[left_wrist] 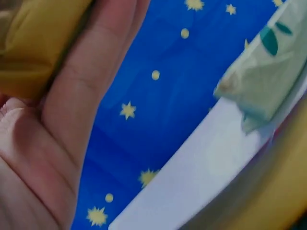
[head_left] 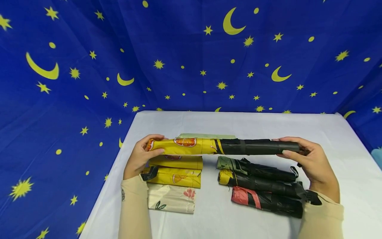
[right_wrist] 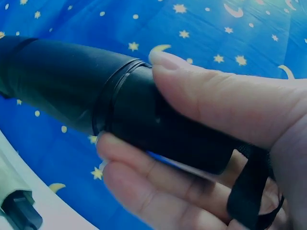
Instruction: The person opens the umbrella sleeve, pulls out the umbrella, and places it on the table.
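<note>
A folded umbrella (head_left: pixel 253 147), black along its right part, is held level above the table, its left part inside a yellow sleeve (head_left: pixel 173 146) printed with orange slices. My left hand (head_left: pixel 139 157) grips the sleeve's far left end between thumb and fingers; the left wrist view has the yellow fabric (left_wrist: pixel 38 38) against the palm. At the other end, my right hand (head_left: pixel 316 162) holds the black handle (right_wrist: pixel 168 124), thumb on one side and fingers on the other. A black strap loop (right_wrist: pixel 249 191) hangs from the handle near the palm.
Left on the white table (head_left: pixel 298 126) lie two yellow sleeves (head_left: pixel 179 179) and a beige floral sleeve (head_left: pixel 173 199); a pale green one (head_left: pixel 206 136) lies behind. Right lie green-black (head_left: pixel 256 170), yellow-black (head_left: pixel 262 184) and red-black (head_left: pixel 268 201) folded umbrellas. A blue starry curtain (head_left: pixel 191 49) surrounds the table.
</note>
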Motion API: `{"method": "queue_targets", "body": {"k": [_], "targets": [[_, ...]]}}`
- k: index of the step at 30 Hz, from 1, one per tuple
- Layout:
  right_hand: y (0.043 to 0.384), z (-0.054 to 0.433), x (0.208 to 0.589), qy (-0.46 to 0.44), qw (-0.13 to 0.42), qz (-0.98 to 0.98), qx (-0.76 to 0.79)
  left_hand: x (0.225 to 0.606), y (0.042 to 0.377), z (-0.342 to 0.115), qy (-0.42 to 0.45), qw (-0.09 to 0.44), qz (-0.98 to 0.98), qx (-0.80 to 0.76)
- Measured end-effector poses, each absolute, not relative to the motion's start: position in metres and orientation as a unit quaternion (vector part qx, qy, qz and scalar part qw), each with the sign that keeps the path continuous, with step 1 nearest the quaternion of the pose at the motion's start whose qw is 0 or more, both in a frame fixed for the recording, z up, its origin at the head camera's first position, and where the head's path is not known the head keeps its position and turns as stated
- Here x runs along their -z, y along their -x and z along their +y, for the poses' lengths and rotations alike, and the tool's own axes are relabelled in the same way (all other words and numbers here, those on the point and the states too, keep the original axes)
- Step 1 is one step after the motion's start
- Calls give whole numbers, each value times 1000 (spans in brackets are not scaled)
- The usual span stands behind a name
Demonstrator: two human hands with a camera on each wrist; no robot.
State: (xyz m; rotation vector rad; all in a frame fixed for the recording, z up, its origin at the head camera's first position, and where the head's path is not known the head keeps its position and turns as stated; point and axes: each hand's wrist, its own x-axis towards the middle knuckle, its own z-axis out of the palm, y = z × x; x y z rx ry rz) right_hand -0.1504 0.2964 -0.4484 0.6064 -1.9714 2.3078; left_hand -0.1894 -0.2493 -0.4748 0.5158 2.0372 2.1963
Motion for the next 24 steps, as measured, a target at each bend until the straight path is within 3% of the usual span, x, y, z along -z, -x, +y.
{"method": "queue_targets", "body": {"k": [11, 16, 24], "targets": [[156, 295, 460, -55, -10, -813, -580, 488, 200, -244, -96, 26, 781, -617], [158, 300, 467, -39, -44, -814, -578, 490, 202, -243, -63, -4, 814, -577], [161, 313, 475, -35, -100, -885, -454, 492, 202, -247, -25, 8, 859, -512]]}}
